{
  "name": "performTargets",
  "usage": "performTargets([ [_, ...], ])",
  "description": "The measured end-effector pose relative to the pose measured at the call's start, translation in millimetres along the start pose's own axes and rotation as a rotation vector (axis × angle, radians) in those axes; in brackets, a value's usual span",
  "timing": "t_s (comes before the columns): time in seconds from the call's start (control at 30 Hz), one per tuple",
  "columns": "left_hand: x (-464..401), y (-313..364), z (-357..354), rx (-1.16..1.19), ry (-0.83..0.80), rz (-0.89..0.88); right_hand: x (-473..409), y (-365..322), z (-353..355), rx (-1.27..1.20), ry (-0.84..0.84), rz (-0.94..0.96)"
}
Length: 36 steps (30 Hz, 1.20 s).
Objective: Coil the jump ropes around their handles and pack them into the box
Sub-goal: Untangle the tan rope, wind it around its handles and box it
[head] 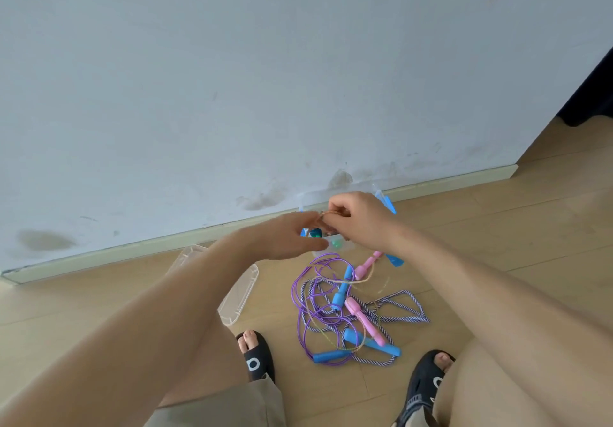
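Wooden floor point(497, 244), tangled jump ropes point(348, 314), clear box point(315, 199), lid point(238, 290)

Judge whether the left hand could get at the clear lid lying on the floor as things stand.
Probably yes. The left hand hovers by the box, fingers extended and holding nothing; the clear lid lies below its forearm on the floor, apart from the tangled ropes.

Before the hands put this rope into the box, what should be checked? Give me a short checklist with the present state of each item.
1. Box open, lid off beside it: ok.
2. Right hand grips the tan rope: ok.
3. Left hand supports it: cannot tell, its fingers look relaxed.
4. Rope fully coiled around its handles: cannot tell, hidden by the hands.
5. Space left in the box: cannot tell.
6. Other ropes coiled: not ok, the pile lies tangled on the floor.
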<state>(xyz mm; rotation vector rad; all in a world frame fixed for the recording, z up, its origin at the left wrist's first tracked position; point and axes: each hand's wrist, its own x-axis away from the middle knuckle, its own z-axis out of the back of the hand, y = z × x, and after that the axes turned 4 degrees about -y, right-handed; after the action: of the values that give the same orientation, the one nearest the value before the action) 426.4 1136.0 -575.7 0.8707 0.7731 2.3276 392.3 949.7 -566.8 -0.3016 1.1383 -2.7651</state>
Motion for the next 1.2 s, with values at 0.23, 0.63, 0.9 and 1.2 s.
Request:
performTargets([
  [0.23, 2.8, -2.0, 22.3, 0.113, 0.318, 0.140, 3.1, 9.6, 15.6, 0.022, -0.043, -0.043],
  [0.63, 30.5, -46.0, 41.0, 0.036, 0.217, 0.318, 6.0, 13.1, 25.8, 0.071, -0.079, -0.068],
  [0.9, 18.9, 14.4, 23.9, 0.200, 0.132, -0.091, 8.0, -15.0, 21.3, -0.156, -0.137, -0.038],
  [1.2, 13.2, 14.4, 15.9, 0.264, 0.176, -0.189, 8.5, -16.2, 26.5, -0.345, -0.150, -0.013],
])
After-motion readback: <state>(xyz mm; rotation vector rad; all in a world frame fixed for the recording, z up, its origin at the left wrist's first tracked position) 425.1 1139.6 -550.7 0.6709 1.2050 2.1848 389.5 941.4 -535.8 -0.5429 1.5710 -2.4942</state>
